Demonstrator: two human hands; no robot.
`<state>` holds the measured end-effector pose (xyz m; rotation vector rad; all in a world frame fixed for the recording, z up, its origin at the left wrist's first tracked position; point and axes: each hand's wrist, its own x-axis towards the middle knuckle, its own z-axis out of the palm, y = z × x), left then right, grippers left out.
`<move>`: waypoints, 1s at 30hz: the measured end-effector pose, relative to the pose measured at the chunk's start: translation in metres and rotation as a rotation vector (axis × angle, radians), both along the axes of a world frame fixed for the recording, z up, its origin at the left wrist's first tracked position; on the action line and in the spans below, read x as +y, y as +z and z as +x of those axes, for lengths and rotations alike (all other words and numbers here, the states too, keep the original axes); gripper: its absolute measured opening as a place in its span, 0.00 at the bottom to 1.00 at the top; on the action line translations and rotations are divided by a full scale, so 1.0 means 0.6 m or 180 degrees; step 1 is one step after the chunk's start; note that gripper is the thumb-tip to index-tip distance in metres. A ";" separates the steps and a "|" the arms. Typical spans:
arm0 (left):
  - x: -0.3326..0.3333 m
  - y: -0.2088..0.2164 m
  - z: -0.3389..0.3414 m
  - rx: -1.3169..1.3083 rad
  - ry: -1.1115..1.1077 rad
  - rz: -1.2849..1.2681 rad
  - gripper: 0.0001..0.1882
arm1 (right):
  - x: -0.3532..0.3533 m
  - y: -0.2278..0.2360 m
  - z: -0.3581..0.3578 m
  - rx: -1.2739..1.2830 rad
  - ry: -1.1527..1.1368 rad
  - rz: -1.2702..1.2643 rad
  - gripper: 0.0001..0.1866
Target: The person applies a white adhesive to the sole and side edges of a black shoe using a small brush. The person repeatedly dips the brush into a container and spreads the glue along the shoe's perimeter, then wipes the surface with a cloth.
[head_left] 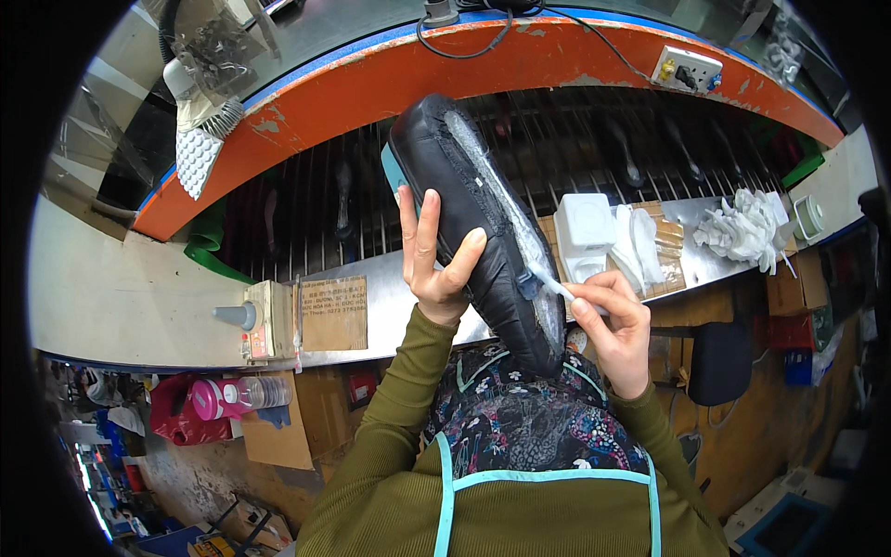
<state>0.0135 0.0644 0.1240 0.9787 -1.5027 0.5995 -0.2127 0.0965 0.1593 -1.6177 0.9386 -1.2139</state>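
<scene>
A black shoe upper (432, 167) is held tilted over the front edge of the bench, its underside turned toward me. A band of whitish wet coating (497, 190) runs along that underside, and a light-blue piece (391, 170) shows at its left side. My left hand (438, 265) grips the upper from the left, fingers and thumb spread against it. Between thumb and fingers, my right hand (614, 327) pinches a small brush (554, 285) with a pale handle. Its dark tip touches the coated band near the lower end.
Beside the shoe stand a white square container (587, 227), white cloth strips (639, 249) and a crumpled white bundle (745, 229). Behind, dark shoe parts (343, 197) lie on a rack of metal rods under an orange frame (548, 58). Cardboard (334, 314) lies at left; a black chair (719, 364) stands right.
</scene>
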 end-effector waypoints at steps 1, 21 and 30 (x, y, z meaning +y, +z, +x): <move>0.001 0.000 0.000 -0.0028 0.0002 0.0016 0.21 | -0.002 0.002 0.000 0.0088 -0.0067 -0.0067 0.10; 0.003 0.013 -0.002 -0.0150 -0.0203 0.0079 0.21 | -0.063 0.033 -0.008 0.0588 -0.0098 -0.0939 0.11; -0.002 -0.002 0.005 -0.0059 -0.0153 0.0254 0.22 | -0.042 -0.001 -0.027 0.0598 0.0182 -0.0667 0.11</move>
